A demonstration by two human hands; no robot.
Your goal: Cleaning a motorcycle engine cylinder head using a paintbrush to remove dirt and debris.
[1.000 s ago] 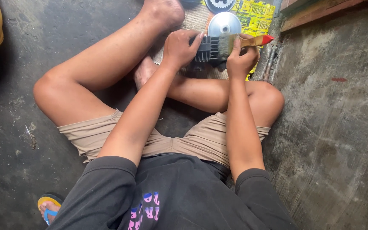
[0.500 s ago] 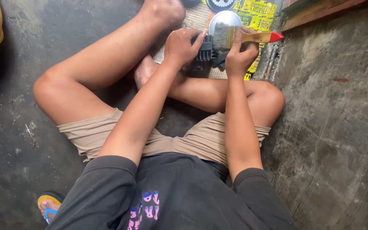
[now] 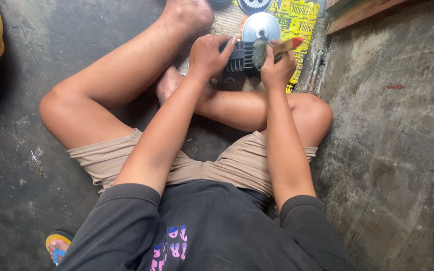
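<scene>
your left hand [image 3: 208,54] is closed around the dark finned metal part [image 3: 240,56], gripping it from its left side and holding it low over the floor, just in front of your crossed legs. your right hand [image 3: 277,68] is clenched on a paintbrush [image 3: 276,49] with a pale wooden handle and a red tip; the red end points away to the right and a little up, and the bristle end lies against the right side of the finned part. so the part sits between your two hands, touching both: the left hand carries it, the right hand meets it only through the brush. the long axis of the brush runs almost left to right, across the fins.

the part looks black or dark grey, with parallel ribs close together, maybe dirty, but i cannot tell this surely. just behind it a round silver disc [image 3: 260,26] lies on yellow printed paper [image 3: 302,20], and a toothed gear [image 3: 253,5] is at the top edge. the concrete floor [image 3: 393,150] is rough and stained.
</scene>
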